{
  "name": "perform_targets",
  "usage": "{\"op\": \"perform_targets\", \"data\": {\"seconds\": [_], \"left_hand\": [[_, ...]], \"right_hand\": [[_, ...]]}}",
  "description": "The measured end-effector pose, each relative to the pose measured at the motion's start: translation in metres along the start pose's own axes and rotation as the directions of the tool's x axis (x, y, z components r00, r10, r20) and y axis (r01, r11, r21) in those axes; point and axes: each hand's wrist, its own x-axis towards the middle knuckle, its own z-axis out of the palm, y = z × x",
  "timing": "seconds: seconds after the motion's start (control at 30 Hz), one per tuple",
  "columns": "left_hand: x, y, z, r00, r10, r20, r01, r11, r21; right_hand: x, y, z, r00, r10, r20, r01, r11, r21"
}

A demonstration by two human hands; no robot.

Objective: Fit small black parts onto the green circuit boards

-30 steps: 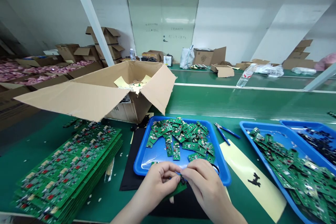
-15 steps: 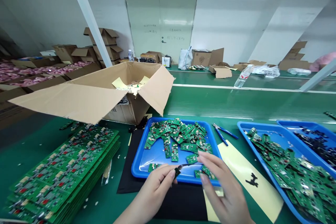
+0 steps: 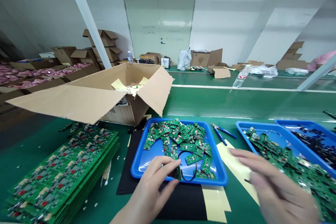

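My left hand pinches a small green circuit board between thumb and fingers, over the front edge of a blue tray. A thin black cable curves in a loop from beside that board, above the tray. Loose small green boards lie heaped in the tray. My right hand, smeared by motion, is over the yellow paper to the right, fingers stretched out and nothing visible in them. Part of a black piece shows on the paper near its thumb.
Stacked green board panels stand at left, behind them an open cardboard box. Blue-handled cutters lie right of the tray. Farther right are a tray of green boards and another of black parts. A bottle leans behind.
My right hand has left the cable and moved right, over the yellow paper. The cable now hangs in a loop. My left hand has turned slightly, still pinching the board.
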Motion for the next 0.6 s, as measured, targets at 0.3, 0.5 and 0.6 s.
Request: {"op": "perform_targets", "data": {"seconds": [0.3,0.5,0.6], "left_hand": [[0.006,0.011,-0.007,0.946,0.279,-0.163,-0.230,0.936,0.266],[0.001,0.008,-0.009,0.935,0.294,-0.196,-0.222,0.920,0.323],[0.003,0.009,-0.011,0.920,0.330,-0.212,-0.246,0.906,0.344]], "right_hand": [[0.008,-0.021,0.062,0.892,-0.153,0.426,0.179,0.984,-0.023],[-0.002,-0.016,0.065,0.866,-0.011,0.500,-0.077,0.985,0.154],[-0.003,-0.017,0.066,0.862,0.021,0.506,-0.143,0.969,0.203]]}}
